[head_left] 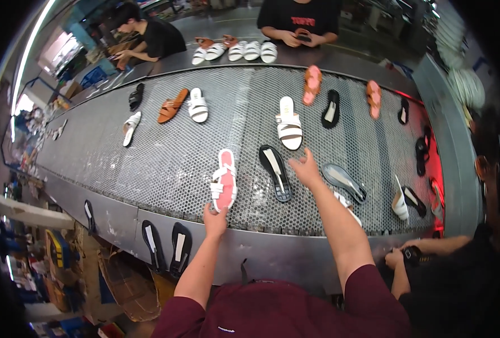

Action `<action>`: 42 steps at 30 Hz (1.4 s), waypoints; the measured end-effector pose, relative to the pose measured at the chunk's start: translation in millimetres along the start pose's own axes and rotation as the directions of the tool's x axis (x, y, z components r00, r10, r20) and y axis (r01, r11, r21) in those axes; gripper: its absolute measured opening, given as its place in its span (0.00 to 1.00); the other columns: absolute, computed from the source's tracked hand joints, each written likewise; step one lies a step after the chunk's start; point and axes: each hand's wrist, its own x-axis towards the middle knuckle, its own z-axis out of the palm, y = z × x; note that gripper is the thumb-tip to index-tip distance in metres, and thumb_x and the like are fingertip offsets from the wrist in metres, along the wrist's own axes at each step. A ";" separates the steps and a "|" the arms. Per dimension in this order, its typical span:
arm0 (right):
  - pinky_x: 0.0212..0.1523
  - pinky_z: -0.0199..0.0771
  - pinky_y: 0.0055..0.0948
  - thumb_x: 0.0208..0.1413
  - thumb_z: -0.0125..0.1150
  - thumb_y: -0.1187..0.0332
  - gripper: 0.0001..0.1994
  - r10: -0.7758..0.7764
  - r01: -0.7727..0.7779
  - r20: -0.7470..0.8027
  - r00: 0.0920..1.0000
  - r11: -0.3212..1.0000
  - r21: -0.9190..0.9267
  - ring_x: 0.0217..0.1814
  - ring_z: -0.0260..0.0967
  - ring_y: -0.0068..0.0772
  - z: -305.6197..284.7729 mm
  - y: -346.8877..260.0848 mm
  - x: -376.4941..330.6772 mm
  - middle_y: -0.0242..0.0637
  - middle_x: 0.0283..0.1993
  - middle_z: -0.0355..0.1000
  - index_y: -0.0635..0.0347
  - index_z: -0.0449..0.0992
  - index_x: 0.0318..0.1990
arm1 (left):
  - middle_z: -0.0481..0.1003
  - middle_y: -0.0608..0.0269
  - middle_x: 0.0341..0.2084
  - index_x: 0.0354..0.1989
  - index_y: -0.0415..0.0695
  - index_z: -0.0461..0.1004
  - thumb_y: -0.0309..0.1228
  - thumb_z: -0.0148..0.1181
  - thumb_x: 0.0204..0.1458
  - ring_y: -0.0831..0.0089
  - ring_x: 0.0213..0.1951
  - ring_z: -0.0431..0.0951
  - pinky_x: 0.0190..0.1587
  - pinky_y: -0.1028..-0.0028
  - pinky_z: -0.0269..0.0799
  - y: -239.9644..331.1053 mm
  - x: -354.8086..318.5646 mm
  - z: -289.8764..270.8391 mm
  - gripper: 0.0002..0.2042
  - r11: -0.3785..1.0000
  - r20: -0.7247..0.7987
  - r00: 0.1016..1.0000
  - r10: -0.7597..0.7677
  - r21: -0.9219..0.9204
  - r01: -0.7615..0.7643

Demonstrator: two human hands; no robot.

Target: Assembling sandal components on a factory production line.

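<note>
The left hand (215,221) pinches the pink-lined sandal (224,181) by its near end – probably the easiest reach – while the right hand (307,171) (fingers parted, empty) hangs beside a black sole (275,173)

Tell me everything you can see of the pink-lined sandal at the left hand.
The sandal has a pink footbed, a pale white rim and white straps that look like smooth synthetic leather, some crossing over the footbed. It is right side up, its length pointing away from the person. The left hand grips its near end, at the near side of the grey mesh belt. Whether its underside touches the belt is unclear.
</note>
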 end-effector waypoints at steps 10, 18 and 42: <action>0.63 0.54 0.47 0.45 0.64 0.55 0.37 -0.263 0.268 0.127 0.956 0.619 -0.739 0.64 0.54 0.56 45.8 66.3 -55.6 0.55 0.62 0.58 0.60 0.59 0.62 | 0.75 0.65 0.27 0.41 0.38 0.71 0.27 0.55 0.53 0.82 0.22 0.69 0.25 0.81 0.65 -7.9 3.9 6.2 0.09 0.969 -0.076 0.997 0.009 -0.247 -0.028; 0.62 0.52 0.51 0.41 0.66 0.57 0.36 -0.265 0.362 0.248 0.932 0.633 -0.684 0.62 0.54 0.57 -17.8 112.9 -222.5 0.54 0.62 0.57 0.61 0.62 0.59 | 0.77 0.61 0.33 0.50 0.35 0.65 0.25 0.56 0.53 0.80 0.30 0.76 0.30 0.80 0.71 43.5 -68.0 -70.9 0.16 0.912 0.100 0.972 0.212 -0.378 -0.160; 0.43 0.72 0.31 0.51 0.58 0.73 0.12 -0.124 0.154 0.118 0.985 0.945 -0.290 0.40 0.75 0.34 -139.1 109.8 -292.7 0.43 0.38 0.77 0.62 0.75 0.44 | 0.64 0.44 0.57 0.58 0.36 0.65 0.52 0.61 0.45 0.50 0.60 0.62 0.62 0.60 0.57 3.6 -71.2 60.4 0.36 0.561 0.370 0.886 0.278 0.686 -0.463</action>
